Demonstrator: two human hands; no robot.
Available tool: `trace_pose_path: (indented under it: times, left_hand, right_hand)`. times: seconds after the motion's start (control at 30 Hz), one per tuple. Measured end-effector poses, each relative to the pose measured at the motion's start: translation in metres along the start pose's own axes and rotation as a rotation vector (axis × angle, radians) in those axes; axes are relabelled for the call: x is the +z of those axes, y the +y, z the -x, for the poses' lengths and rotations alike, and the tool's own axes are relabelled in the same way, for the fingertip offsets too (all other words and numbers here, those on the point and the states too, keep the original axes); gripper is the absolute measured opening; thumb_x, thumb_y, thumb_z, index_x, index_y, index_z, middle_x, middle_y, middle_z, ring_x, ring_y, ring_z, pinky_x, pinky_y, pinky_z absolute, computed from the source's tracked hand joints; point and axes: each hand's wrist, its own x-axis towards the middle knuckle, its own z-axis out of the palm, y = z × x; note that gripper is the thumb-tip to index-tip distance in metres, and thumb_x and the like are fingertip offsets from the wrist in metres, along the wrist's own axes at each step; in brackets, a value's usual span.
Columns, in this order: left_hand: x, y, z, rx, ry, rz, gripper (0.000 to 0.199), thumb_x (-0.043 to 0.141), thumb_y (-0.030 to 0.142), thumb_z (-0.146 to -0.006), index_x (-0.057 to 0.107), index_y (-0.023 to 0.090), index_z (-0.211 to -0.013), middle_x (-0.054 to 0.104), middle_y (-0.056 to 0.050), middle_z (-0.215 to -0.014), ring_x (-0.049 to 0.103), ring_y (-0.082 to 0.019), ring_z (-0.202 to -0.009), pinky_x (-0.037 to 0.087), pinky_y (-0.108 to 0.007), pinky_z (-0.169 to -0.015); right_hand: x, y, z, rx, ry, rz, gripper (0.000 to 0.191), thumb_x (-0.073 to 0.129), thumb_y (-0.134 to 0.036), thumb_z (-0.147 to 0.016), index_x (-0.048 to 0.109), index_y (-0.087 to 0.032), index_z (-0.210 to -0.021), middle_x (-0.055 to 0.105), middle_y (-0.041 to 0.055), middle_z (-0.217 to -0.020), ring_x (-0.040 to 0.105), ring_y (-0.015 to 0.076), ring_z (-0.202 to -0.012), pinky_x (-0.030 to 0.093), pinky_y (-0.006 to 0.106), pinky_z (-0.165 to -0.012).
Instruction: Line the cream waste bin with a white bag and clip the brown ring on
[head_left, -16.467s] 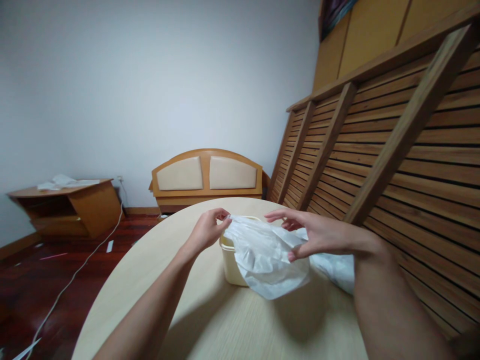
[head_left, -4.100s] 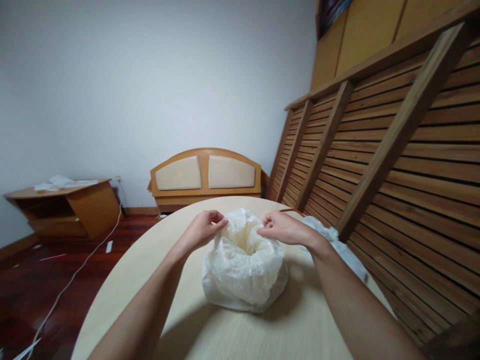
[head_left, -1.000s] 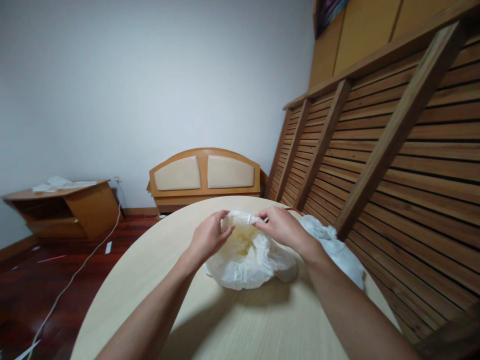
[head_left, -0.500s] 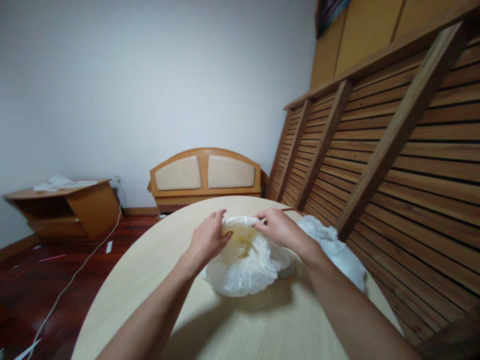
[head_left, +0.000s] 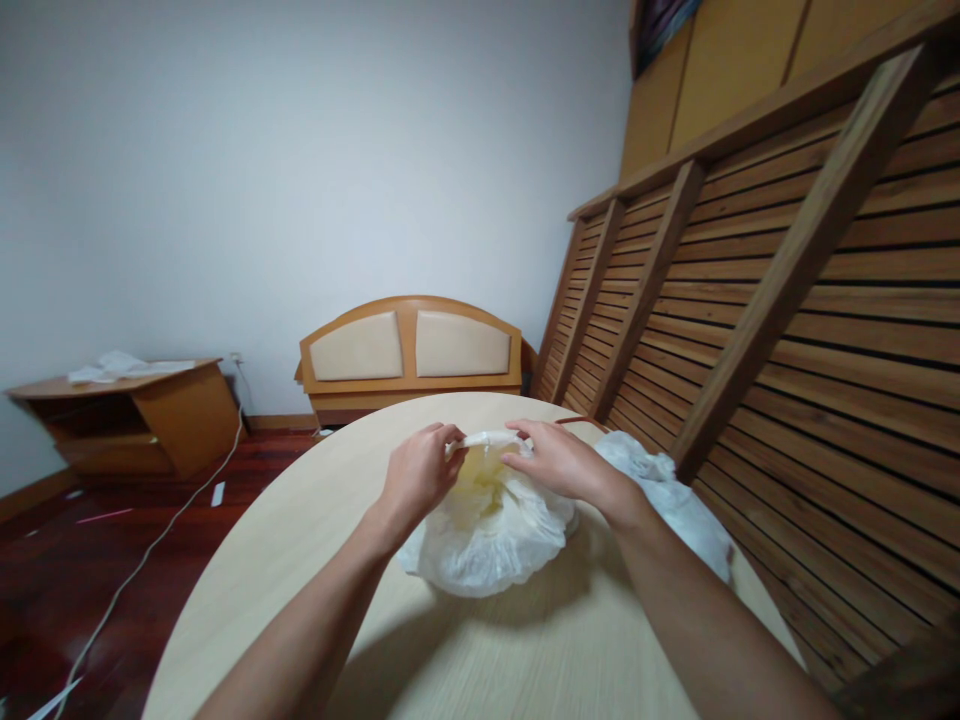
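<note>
A white, crinkled plastic bag (head_left: 491, 560) with a yellowish inside rests on the round table, its mouth facing up. My left hand (head_left: 421, 470) is closed on the rolled rim at the left side of the mouth. At the right side my right hand (head_left: 559, 460) is open, thumb and fingers apart around the rim. What the bag contains, if anything, cannot be made out.
Another white plastic bag (head_left: 675, 510) lies on the right part of the round table (head_left: 262, 560). Wooden slatted panels (head_left: 765, 370) lean close on the right. A headboard (head_left: 409, 350) stands behind, and a low cabinet (head_left: 180, 415) with papers is on the left.
My left hand's fingers have closed on the bag's rim. My right thumb has come away from the rim, and its pinch has opened. The bag has shifted slightly to the left.
</note>
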Motion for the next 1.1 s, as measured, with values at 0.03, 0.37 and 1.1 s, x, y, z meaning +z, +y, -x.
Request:
trace_pose_path:
  times: [0.03,0.37,1.1]
  left_hand:
    - [-0.001,0.000,0.000,-0.014,-0.001,-0.008,0.014,0.059,0.024,-0.088,0.071,0.024,-0.095,0.074,-0.006,-0.094,0.067,-0.021,-0.080,0.040,-0.026,-0.062]
    - [0.000,-0.008,-0.004,-0.127,0.006,-0.061,0.013,0.056,0.027,-0.088,0.067,0.022,-0.091,0.074,-0.006,-0.092,0.067,-0.021,-0.084,0.037,-0.027,-0.064]
    - [0.007,-0.064,-0.022,-0.294,0.011,0.140,0.027,0.051,0.033,-0.082,0.065,0.017,-0.065,0.061,-0.004,-0.060,0.054,-0.017,-0.061,0.025,-0.026,-0.055]
  right_hand:
    - [0.001,0.001,0.001,0.013,0.013,0.014,0.050,0.070,-0.036,-0.083,0.062,-0.016,-0.128,0.064,0.0157,-0.133,0.059,0.0295,-0.122,0.043,0.038,-0.103]
    - [0.008,0.004,0.001,0.079,-0.167,0.085,0.029,0.067,-0.028,-0.082,0.066,-0.015,-0.108,0.072,0.0135,-0.110,0.068,0.0280,-0.100,0.048,0.032,-0.083]
    - [-0.002,0.009,-0.006,-0.193,-0.128,-0.305,0.062,0.053,-0.049,-0.096,0.038,-0.021,-0.149,0.046,0.0142,-0.152,0.048,0.0253,-0.136,0.039,0.047,-0.113]
